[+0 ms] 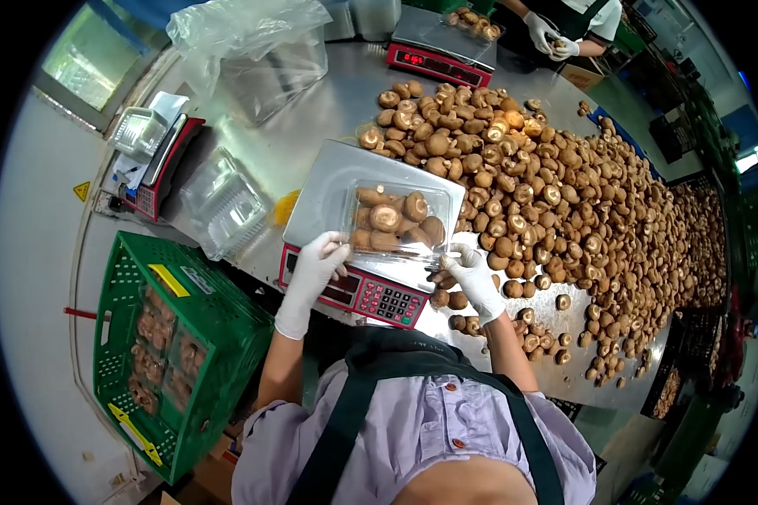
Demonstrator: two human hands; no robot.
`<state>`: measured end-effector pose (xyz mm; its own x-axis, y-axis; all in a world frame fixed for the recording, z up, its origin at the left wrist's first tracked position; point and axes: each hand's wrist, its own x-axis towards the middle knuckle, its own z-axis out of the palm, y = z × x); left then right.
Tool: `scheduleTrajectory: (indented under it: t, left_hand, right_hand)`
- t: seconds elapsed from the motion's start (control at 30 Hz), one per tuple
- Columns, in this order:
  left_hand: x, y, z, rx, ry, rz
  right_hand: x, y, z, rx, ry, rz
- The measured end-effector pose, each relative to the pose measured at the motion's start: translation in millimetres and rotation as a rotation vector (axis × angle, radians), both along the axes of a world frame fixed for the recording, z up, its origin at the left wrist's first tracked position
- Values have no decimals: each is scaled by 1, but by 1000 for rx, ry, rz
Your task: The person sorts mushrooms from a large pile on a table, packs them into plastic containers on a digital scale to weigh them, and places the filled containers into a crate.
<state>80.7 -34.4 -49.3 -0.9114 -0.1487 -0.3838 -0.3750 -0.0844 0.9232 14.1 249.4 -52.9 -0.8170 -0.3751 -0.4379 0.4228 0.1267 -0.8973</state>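
A clear plastic clamshell box (437, 204) filled with brown mushrooms (386, 218) lies on the metal pan (318, 187) of a red digital scale (387, 299). Its clear lid appears to lie over the mushrooms. My left hand (315, 276), in a white glove, pinches the box's near left corner. At the near right corner, my right hand (473, 281), gloved too, grips the edge between thumb and fingers. Some fingertips are hidden by the box's rim.
A large heap of loose mushrooms (514, 160) covers the table's right side. Empty clear boxes (227, 204) are stacked left of the scale. A green crate (236, 307) holds packed mushrooms. Two more scales, a plastic bag (269, 67) and a co-worker's gloved hands (552, 40) are farther off.
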Motion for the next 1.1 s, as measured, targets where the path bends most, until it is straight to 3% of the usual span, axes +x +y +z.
scheduleTrajectory:
  t: [0.23,0.37,0.43,0.5,0.57,0.6,0.7,0.77,1.1]
  left_hand:
    - [5,13,-8,119,75,89]
    - [14,16,-26,32,188,59]
    - [20,22,-30,-106,246,108]
    - [22,19,-39,-159,258,110]
    - [24,16,-30,-407,255,-54]
    - [20,16,-37,-416,381,-34]
    - [10,10,-24,-972,781,-32]
    - [9,12,-18,-1049,838,-5]
    - [10,5,-5,-1131,998,57]
  right_hand:
    - [-1,5,-11,-107,-35,-3]
    - [15,6,-27,-16,298,-32]
    - [19,11,-30,-55,246,-40]
    - [21,13,-34,199,589,-14]
    - [16,21,-36,192,635,11]
    - [12,23,-27,244,836,59]
    - [0,12,-4,323,1394,28]
    - [-3,9,4,349,1564,-48]
    - [2,3,7,363,1546,-111]
